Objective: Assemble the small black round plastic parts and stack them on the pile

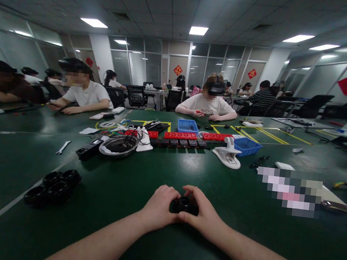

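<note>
I have both hands closed around one small black round plastic part (pixel 184 204) on the dark green table (pixel 143 172), left hand (pixel 160 207) and right hand (pixel 202 213) pinching it between them. A cluster of similar black round parts (pixel 52 187) waits untouched, well apart on my left, so I judge most work remains.

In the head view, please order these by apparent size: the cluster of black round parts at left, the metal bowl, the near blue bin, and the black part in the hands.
1. cluster of black round parts, though it lies nearer the camera
2. metal bowl
3. near blue bin
4. black part, partly hidden by both hands

Bare mat around hands (pixel 183 208) — black rings (pixel 52 187) left, probably loose.
</note>
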The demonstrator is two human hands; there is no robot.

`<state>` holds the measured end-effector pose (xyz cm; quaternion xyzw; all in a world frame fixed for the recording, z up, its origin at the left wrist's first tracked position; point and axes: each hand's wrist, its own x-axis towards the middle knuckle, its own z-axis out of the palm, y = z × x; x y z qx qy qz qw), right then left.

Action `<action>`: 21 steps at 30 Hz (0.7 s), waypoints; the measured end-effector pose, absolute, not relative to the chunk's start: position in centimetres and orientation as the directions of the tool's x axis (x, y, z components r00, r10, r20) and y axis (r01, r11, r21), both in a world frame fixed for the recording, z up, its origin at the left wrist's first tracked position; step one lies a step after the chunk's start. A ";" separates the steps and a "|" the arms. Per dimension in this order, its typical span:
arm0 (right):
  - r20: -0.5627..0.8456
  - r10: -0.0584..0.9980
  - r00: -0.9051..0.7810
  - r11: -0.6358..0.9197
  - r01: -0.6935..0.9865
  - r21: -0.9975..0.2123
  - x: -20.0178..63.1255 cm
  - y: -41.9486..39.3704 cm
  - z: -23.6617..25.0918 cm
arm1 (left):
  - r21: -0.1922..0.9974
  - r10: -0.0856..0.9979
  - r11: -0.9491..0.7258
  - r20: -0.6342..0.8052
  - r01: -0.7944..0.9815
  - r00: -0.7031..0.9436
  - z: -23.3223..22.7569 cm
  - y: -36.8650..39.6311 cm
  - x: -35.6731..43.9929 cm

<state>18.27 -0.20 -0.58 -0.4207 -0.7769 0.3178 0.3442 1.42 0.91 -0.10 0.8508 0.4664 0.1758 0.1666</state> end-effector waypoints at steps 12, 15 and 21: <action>0.255 0.901 -0.352 0.412 0.506 -0.758 17.6 -0.6 -0.3 | 0.466 0.855 -0.505 0.161 0.726 0.492 0.3 0.4 1.6; 0.265 0.893 -0.364 0.429 0.507 -0.748 17.7 -0.5 -0.2 | 0.464 0.856 -0.508 0.174 0.726 0.487 0.4 0.4 1.6; 0.328 0.834 -0.443 0.524 0.453 -0.721 18.0 -0.4 0.6 | 0.468 0.855 -0.510 0.180 0.722 0.487 0.0 0.7 1.5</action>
